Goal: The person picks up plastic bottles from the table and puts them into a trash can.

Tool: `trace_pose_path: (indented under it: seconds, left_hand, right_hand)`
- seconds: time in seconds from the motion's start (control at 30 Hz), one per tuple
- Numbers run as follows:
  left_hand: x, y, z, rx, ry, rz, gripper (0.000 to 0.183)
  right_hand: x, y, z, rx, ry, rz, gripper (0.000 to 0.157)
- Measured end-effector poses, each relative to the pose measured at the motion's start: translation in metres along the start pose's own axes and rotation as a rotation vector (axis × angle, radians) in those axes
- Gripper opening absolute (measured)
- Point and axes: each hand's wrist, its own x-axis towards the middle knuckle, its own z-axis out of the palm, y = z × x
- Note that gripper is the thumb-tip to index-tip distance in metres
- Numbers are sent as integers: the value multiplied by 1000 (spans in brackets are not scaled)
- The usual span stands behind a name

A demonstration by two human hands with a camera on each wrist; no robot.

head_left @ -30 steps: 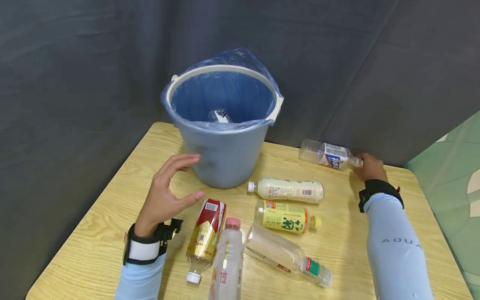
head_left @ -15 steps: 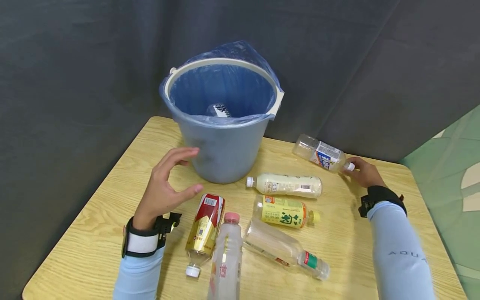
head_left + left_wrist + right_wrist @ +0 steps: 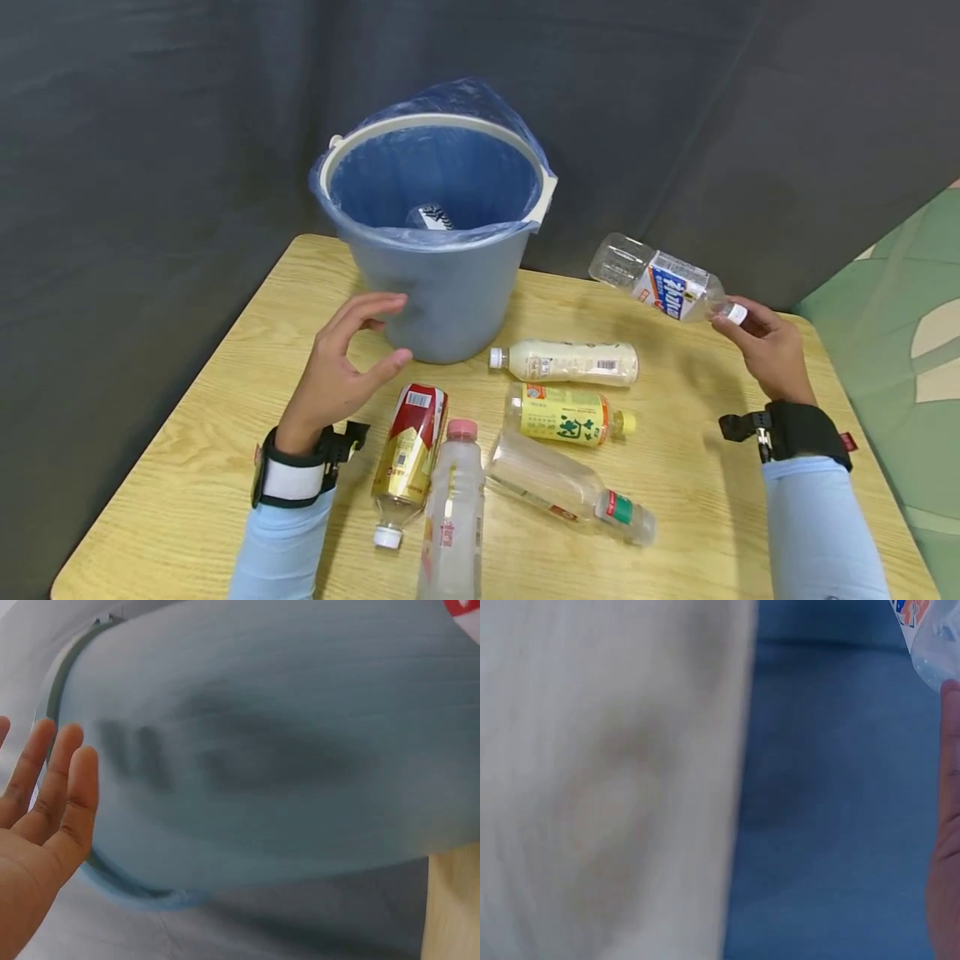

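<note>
Aloft near the back edge of the table, the right hand pinches a clear plastic bottle by its neck; the left hand, relaxed, fronts the bag-lined bucket. 1 pink-capped bottle is cropped below; bare table spreads rightward.

pale wood-grain table under a bucket and five bottles

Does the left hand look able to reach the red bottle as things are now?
Probably yes: the left hand is open and holds nothing, the red bottle lies close by on the table, and nothing seems to stand between them.
</note>
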Motion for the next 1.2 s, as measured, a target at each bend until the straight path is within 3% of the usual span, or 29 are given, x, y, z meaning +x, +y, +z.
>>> trace_pose_path:
  seconds: [0.13, 0.23, 0.37, 0.67, 0.9, 1.2]
  left_hand:
    - [9, 4, 5, 19, -13, 42, 60]
    - [16, 7, 10, -7, -50, 62, 63]
    - [25, 11, 19, -73, -132, 68, 64]
    - [27, 16, 35, -148, -226, 40, 74]
    - [18, 25, 40, -219, -238, 97, 67]
    - [12, 30, 43, -232, -165, 156, 56]
  right_hand:
    - [-29, -22, -1, 51, 40, -108, 40]
    - [-51, -37, 6, 203, 26, -234, 37]
    - [-76, -55, 17, 386, -56, -375, 40]
    - [-105, -87, 51, 583, -240, -600, 39]
    - [-124, -95, 62, 605, -282, -676, 33]
    - [-132, -100, 67, 584, -292, -750, 34]
